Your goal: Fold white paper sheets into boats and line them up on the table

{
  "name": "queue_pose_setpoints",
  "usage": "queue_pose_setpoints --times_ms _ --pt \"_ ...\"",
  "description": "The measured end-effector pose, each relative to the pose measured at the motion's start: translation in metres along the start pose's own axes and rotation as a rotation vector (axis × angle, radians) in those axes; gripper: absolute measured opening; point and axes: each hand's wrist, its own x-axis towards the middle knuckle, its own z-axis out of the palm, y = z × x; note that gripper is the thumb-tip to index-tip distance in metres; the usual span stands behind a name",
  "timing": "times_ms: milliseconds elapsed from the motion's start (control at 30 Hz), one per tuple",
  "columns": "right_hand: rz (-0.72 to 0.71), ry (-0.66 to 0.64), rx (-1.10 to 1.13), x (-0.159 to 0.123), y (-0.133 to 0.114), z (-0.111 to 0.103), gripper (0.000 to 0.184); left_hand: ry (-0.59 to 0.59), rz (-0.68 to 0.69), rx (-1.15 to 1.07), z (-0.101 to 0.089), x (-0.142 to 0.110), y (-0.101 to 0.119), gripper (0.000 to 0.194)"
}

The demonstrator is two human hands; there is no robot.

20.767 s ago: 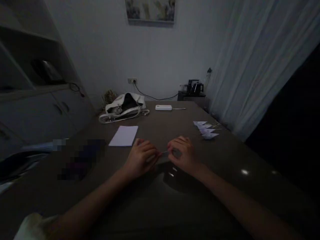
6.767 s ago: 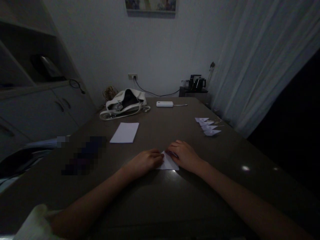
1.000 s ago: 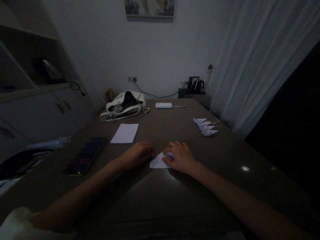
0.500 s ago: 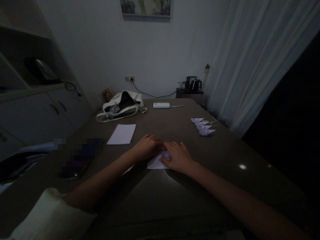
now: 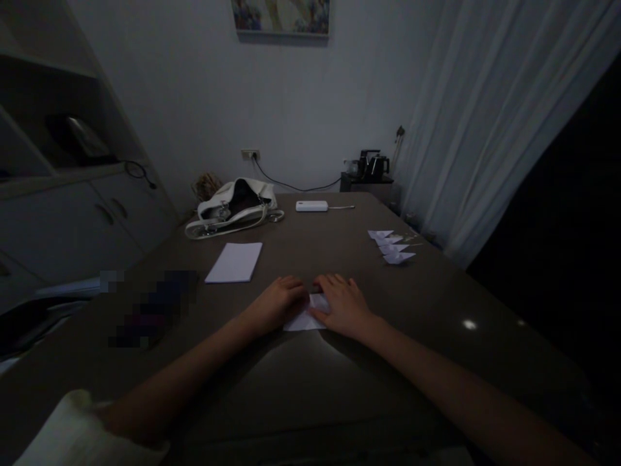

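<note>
The folded paper (image 5: 301, 322) lies on the surface (image 5: 310, 395), left hand (image 5: 277, 305) at its ten o'clock, fingers curled, whether pinching I can't tell; right hand (image 5: 345, 307) at three, fingers loosely spread. Light, crisp, probably easily creased: best held by its edges.

A white handbag (image 5: 239, 206) lies left of a white device (image 5: 311, 206).

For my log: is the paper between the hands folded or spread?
Folded: the paper shows a flap by the right hand.
</note>
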Motion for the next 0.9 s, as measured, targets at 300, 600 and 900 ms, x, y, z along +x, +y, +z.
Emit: queue_pose_setpoints --times_ms 300,600,900 --pt "0.193 -0.005 0.056 0.003 0.021 -0.002 0.031 -0.027 -0.003 -0.031 -0.001 -0.011 0.009 0.016" --pt "-0.001 -0.001 0.439 0.008 0.017 0.001 0.01 -0.057 -0.069 0.02 -0.007 -0.013 0.017 0.025" --pt "-0.323 -0.159 0.403 0.003 0.025 -0.011 0.005 -0.03 -0.053 0.001 -0.007 -0.013 0.015 0.025"
